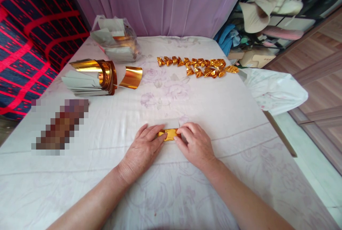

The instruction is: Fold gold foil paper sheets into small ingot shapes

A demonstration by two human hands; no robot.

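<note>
Two hands meet at the near middle of the table over one small folded piece of gold foil paper [169, 134]. The left hand [144, 150] lies flat with its fingers pressing down on the strip's left end; the right hand [195, 144] curls its fingers over the right end, pinching it against the floral tablecloth [240, 158]. To my eye the fold would come out best if both ends are pressed evenly, edges kept lined up, so the crease sits square. Farther back, a row of finished folded gold pieces [199, 67] lies well apart from the hands. On the left, a stack of curled gold sheets [92, 77] sits beside one loose gold sheet [131, 77], with a plastic bag of paper [116, 39] behind them.
</note>
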